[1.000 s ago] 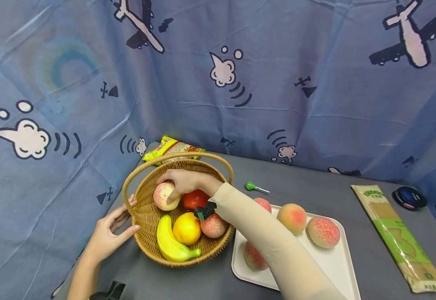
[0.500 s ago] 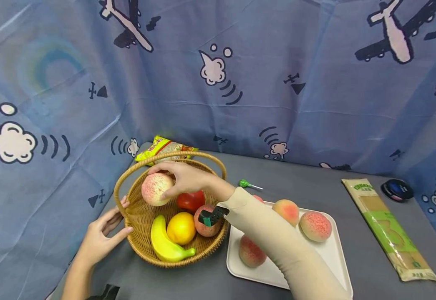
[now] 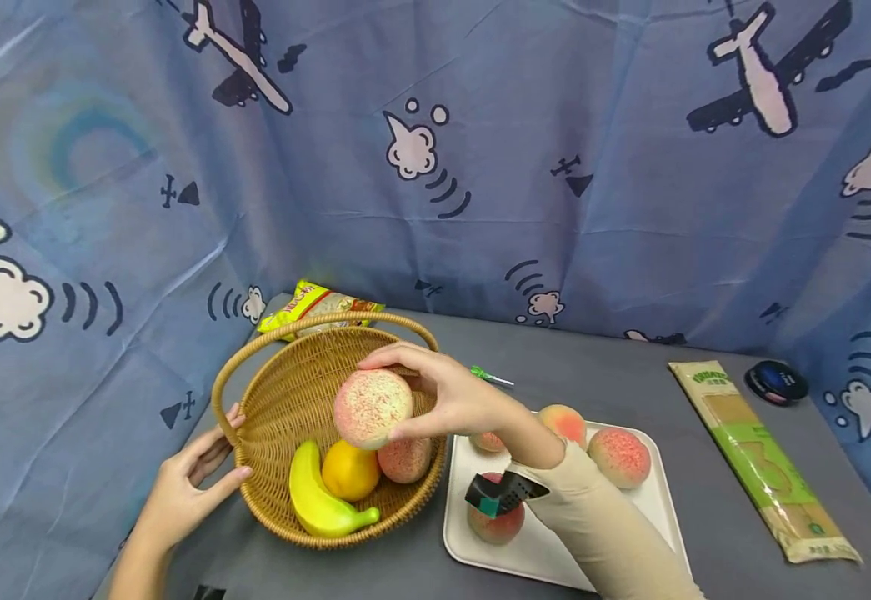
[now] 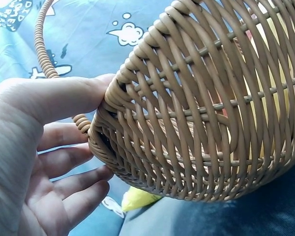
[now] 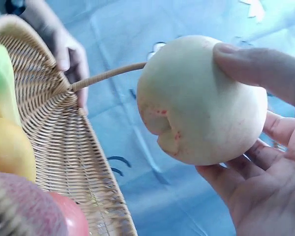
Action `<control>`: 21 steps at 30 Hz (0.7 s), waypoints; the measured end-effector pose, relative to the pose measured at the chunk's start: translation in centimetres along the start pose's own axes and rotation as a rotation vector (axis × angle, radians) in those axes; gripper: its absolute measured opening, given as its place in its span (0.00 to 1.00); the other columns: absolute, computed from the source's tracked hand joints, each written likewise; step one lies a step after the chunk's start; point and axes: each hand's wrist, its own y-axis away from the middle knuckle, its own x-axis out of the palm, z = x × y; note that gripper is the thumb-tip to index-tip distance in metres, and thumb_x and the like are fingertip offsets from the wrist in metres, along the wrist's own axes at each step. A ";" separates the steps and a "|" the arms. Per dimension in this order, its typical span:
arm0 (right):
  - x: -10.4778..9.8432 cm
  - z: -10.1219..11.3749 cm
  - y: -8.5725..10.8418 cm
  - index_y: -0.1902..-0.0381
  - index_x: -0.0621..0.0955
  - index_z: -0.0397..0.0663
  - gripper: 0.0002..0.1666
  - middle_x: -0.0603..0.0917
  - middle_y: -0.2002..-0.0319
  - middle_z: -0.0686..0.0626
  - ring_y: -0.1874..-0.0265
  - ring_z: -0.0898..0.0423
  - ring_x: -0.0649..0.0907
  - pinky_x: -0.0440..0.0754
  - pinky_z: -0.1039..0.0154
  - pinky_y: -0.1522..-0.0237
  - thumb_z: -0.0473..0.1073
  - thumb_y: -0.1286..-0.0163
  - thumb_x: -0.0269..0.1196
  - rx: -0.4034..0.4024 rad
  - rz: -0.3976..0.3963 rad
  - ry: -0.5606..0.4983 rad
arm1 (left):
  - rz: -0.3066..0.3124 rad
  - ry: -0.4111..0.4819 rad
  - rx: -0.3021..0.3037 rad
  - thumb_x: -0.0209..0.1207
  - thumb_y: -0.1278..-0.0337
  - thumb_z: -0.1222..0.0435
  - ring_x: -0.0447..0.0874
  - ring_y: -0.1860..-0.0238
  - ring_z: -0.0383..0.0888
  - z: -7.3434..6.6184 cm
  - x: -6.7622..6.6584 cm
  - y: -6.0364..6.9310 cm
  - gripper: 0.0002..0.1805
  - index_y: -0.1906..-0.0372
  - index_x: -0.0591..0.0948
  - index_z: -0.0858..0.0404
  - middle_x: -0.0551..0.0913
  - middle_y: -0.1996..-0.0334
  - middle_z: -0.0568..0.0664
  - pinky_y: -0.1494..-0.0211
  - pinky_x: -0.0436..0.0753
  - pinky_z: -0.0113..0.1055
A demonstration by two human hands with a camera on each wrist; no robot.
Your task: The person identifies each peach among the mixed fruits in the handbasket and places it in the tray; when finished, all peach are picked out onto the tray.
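Note:
My right hand [image 3: 458,400] holds a pale pink peach [image 3: 372,408] between thumb and fingers, above the right part of a wicker basket [image 3: 277,400]. In the right wrist view a dent shows in this peach's skin. My left hand [image 4: 54,162] grips the basket's left side, thumb and fingers on either side of the handle's foot. Inside the basket lie a banana [image 3: 322,496], an orange [image 3: 350,471] and another peach [image 3: 405,460]. A smooth red fruit [image 5: 71,216] beside them shows in the right wrist view; the held peach and right hand hide it from the head view.
Right of the basket, a white tray [image 3: 548,558] bears several peaches [image 3: 619,457], partly under the right forearm. A green lollipop [image 3: 489,376] and yellow snack bag [image 3: 315,308] lie behind. Farther right are a noodle packet [image 3: 765,462] and a round dark case [image 3: 777,382].
My right hand has lifted the peach from the basket's left part and carried it right and toward me. The left hand stays at the basket's side. The head view has shifted slightly.

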 end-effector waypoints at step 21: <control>1.3 -2.3 18.6 0.36 0.62 0.24 0.43 0.67 0.36 0.40 0.37 0.60 0.71 0.75 0.72 0.36 0.17 0.50 0.65 0.106 -0.520 -0.043 | -0.003 -0.022 0.004 0.60 0.55 0.87 0.69 0.35 0.32 -0.5 0.0 0.1 0.35 0.36 0.66 0.78 0.66 0.31 0.53 0.37 0.73 0.20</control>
